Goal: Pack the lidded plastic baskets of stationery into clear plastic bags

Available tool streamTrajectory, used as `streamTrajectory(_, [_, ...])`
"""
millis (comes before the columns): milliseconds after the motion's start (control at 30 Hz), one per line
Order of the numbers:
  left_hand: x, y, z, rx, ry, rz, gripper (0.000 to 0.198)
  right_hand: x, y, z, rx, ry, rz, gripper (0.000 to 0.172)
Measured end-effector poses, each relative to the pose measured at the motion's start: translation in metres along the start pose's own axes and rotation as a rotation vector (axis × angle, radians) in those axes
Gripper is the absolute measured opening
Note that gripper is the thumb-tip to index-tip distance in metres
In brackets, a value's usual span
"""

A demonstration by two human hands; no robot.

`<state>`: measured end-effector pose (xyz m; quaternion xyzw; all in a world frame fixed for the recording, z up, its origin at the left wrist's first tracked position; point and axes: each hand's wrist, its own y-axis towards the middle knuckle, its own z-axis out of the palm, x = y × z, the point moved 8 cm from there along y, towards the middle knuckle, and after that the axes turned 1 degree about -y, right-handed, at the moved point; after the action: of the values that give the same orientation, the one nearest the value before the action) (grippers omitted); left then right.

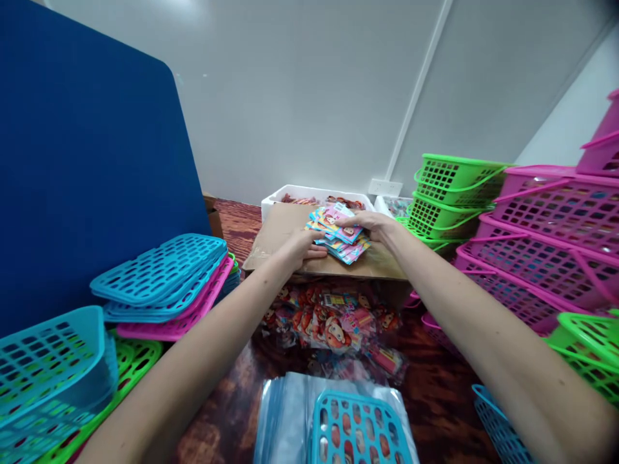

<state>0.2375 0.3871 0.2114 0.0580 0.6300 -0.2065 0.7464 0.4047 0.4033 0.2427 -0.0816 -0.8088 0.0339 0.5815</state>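
Note:
A loose pile of small printed packets [338, 231], pink, blue and yellow with a cartoon face, lies on a brown cardboard sheet [278, 233]. My left hand [305, 250] is at the pile's left edge, its fingers stretched out and apart, fingertips touching the packets. From the right, my right hand [370, 222] grips the upper packets, with its fingers over their top; the underside of this grip is hidden. Below the cardboard's front edge lie many clear-wrapped packs [333, 325] with a red-haired cartoon figure.
Blue lattice panels [159, 267] and a blue basket [53, 361] stand left. Green baskets [449, 183] and pink baskets [556, 238] are stacked right. A white foam box [268, 201] stands behind the cardboard. In front, a blue lattice piece [360, 396] rests on clear plastic bags [285, 412].

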Motion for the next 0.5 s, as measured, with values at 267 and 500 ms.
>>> streamTrajectory(267, [0.002, 0.001, -0.001, -0.015, -0.036, 0.044, 0.019, -0.002, 0.0, 0.002, -0.1, -0.042, -0.045, 0.019])
streamTrajectory(500, [0.001, 0.0, 0.001, 0.027, -0.024, 0.047, 0.031, 0.018, 0.012, -0.013, -0.275, -0.295, -0.111, 0.03])
